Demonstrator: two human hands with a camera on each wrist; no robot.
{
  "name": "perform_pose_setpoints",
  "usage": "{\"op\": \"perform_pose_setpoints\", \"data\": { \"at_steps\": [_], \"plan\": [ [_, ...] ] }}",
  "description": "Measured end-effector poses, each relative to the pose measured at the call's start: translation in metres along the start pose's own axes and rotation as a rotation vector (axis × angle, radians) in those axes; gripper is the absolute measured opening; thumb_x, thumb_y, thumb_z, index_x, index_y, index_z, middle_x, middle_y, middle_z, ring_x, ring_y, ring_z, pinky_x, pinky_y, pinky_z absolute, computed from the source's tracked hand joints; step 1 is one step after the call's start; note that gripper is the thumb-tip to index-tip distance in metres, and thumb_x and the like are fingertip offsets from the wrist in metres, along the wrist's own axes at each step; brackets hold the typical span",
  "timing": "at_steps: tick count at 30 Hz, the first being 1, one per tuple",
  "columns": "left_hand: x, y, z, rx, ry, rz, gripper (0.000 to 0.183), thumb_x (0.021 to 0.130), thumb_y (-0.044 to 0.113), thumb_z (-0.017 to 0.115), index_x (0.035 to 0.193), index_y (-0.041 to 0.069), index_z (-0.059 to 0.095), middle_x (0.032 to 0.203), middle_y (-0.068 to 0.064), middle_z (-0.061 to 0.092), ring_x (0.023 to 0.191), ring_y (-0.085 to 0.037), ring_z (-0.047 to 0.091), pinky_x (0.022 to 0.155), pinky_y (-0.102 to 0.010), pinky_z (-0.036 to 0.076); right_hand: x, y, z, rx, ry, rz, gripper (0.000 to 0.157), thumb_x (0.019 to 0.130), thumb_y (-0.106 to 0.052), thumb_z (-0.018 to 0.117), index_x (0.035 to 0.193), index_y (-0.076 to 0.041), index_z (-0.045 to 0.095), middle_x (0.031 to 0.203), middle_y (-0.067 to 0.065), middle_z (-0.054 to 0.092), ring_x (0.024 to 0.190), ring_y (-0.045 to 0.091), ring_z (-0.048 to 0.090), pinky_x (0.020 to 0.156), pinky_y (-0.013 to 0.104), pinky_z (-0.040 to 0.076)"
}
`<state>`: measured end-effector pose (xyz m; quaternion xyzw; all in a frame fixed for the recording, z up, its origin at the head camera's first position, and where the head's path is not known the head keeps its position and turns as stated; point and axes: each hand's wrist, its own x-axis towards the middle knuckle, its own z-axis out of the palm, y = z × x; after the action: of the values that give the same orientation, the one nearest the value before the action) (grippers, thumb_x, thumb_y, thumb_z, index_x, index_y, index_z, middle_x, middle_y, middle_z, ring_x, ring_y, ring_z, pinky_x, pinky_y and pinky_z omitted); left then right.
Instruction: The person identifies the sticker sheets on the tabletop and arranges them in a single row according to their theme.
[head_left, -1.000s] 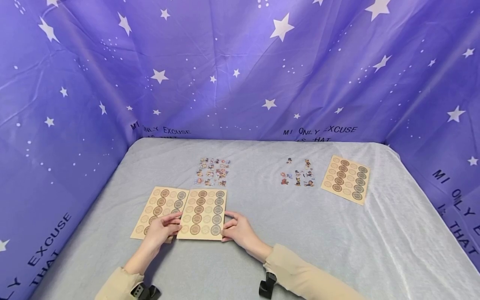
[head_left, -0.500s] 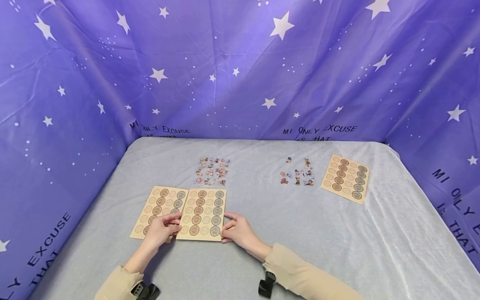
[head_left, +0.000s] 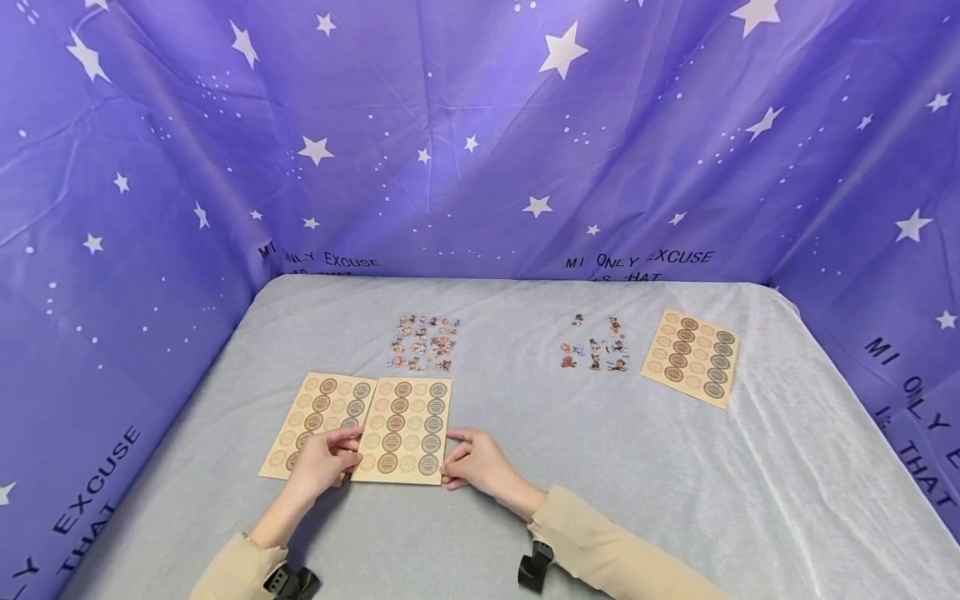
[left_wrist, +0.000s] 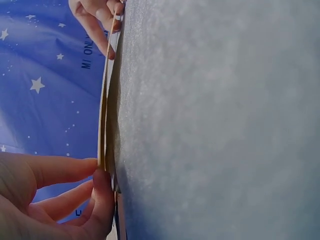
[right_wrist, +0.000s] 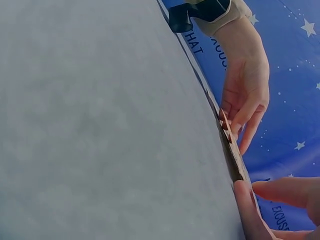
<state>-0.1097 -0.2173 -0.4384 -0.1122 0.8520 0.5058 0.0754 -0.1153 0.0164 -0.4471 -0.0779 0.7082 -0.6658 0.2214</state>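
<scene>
A kraft-coloured sheet of round stickers (head_left: 401,425), in reddish-brown, pale and grey columns, is held between both hands in the head view. My left hand (head_left: 318,462) pinches its left edge, with thumb and fingertips meeting at the edge in the left wrist view. On the opposite side my right hand (head_left: 480,467) pinches the lower right edge. Seen edge-on, the held sheet (left_wrist: 103,110) looks like thin layers, slightly bowed, close over the cloth. A second sticker sheet (head_left: 300,408) of the same kind lies at the left, partly covered by my left hand.
Behind the held sheet lies a clear sheet of small cartoon stickers (head_left: 422,343). Another cartoon sticker sheet (head_left: 595,345), with gaps among its figures, is farther right. A third kraft sticker sheet (head_left: 693,358) lies angled on the grey cloth (head_left: 600,442). A purple starry curtain (head_left: 480,167) surrounds the table.
The held sheet's near edge has shifted slightly toward the person, with the right hand's fingertips following it. Both hands keep their grip, and the other sheets stay put.
</scene>
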Motion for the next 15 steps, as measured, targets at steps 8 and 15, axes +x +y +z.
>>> {"op": "perform_pose_setpoints", "data": {
  "at_steps": [8,15],
  "plan": [
    [-0.002,0.002,-0.002,0.020,0.029,0.006,0.040,0.075,-0.005,0.061,0.114,-0.009,0.053,0.078,-0.008,0.060,0.052,-0.013,0.052,0.041,-0.022,0.044,-0.016,-0.022,-0.013,-0.021,-0.031,-0.003,0.042,0.077,0.009,0.056,0.116,0.020,0.043,0.077,0.025,0.059,0.059,0.023,0.061,0.056,0.039,0.054],
    [0.002,0.005,0.000,0.068,0.057,0.120,0.031,0.076,0.000,0.063,0.107,-0.006,0.060,0.081,-0.009,0.063,0.064,-0.011,0.055,0.050,-0.018,0.045,-0.007,-0.009,-0.038,-0.074,-0.034,-0.015,0.035,0.080,0.000,0.057,0.113,0.013,0.051,0.086,0.027,0.062,0.072,0.031,0.062,0.060,0.039,0.054]
  ]
}}
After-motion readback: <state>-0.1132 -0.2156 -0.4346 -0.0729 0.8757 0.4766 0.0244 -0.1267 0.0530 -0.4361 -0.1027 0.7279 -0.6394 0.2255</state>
